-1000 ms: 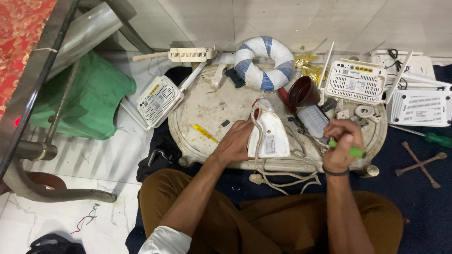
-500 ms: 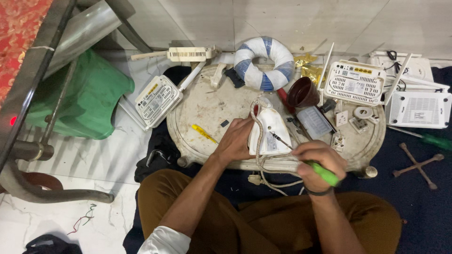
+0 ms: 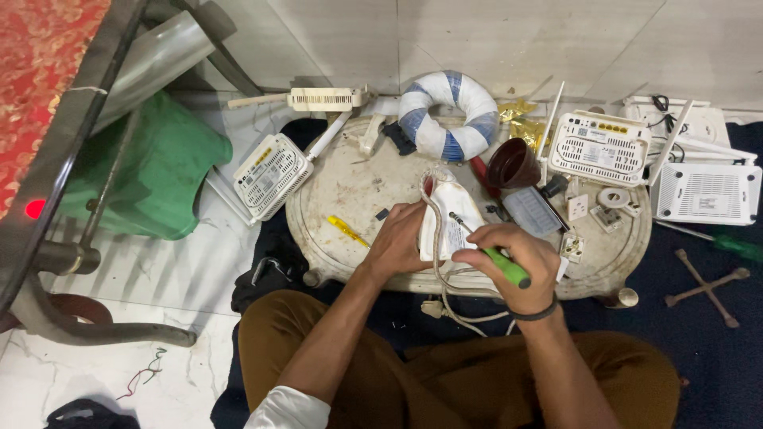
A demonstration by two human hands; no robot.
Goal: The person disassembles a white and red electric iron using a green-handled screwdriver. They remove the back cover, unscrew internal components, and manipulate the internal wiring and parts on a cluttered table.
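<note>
**A:** What did the hands have?

**B:** The left hand (image 3: 401, 238) was wrapped around the side of a white iron (image 3: 450, 222), fingers curled against its shell, steadying it. The right hand (image 3: 517, 262) was closed around a screwdriver (image 3: 493, 256) with a green handle, its metal tip resting on the iron's upper face.

**A:** And where was the iron?

**B:** On the round tray (image 3: 358, 187), near its front edge, just ahead of the person's knees. Its cord (image 3: 445, 286) looped off the front rim and down to a plug (image 3: 431, 308) below the tray.

**A:** What else lay on the tray?

**B:** A yellow strip (image 3: 347, 231) just left of the iron. At the far rim, a blue-and-white ring (image 3: 447, 115). Right of the iron, a dark red cup (image 3: 513, 164) on its side, a grey flat box (image 3: 534, 210), and small white sockets (image 3: 579, 208).

**A:** Around the tray?

**B:** A white router (image 3: 271, 175) leaned at its left rim, and beyond that stood a green stool (image 3: 151, 175). Two more routers (image 3: 602, 147) sat over its right rim. Well right of the tray, on the blue mat (image 3: 707, 349), lay a cross wrench (image 3: 706, 276) and a second screwdriver (image 3: 731, 245).
</note>
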